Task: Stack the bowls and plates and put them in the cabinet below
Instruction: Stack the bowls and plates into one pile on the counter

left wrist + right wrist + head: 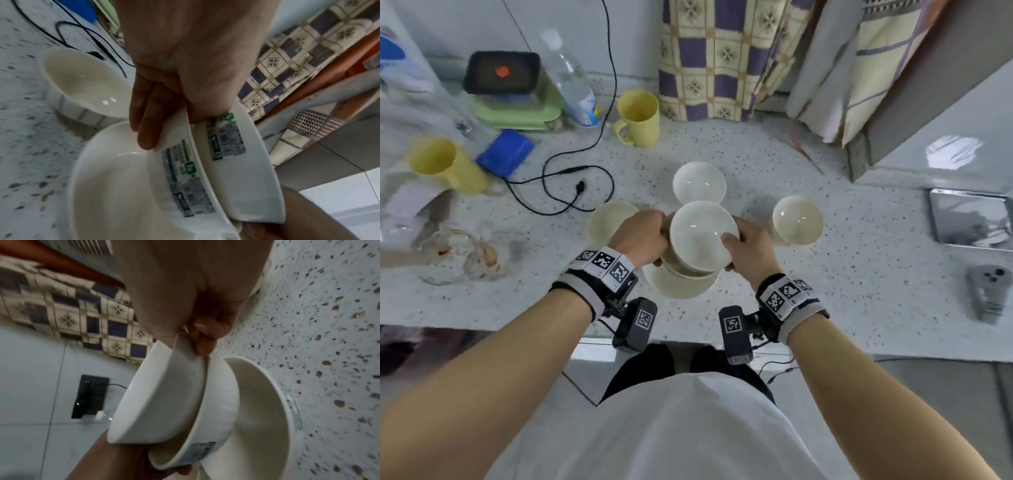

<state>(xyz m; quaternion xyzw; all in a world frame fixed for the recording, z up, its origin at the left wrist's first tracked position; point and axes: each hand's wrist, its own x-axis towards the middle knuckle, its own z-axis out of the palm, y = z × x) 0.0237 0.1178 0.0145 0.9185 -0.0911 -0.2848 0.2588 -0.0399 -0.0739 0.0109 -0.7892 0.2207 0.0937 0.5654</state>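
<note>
Both hands hold two nested white bowls (702, 233) tilted just above a third white bowl (685, 286) that rests on the speckled counter (859, 274). My left hand (647, 236) grips the pair's left rim, thumb on the rim and fingers (148, 126) on the labelled outer wall (226, 154). My right hand (746, 246) pinches the right rim (185, 340). In the right wrist view the nested pair (160, 402) hangs over the resting bowl (263, 410). Three more white bowls stand apart: behind (698, 183), left (606, 221) and right (798, 221).
Two yellow mugs (638, 118) (445, 164), a water bottle (575, 85), a black cable (571, 178) and a blue box (505, 154) crowd the back left. A metal tray (969, 219) and a grey device (986, 291) lie at the right. The counter's front edge runs just below my wrists.
</note>
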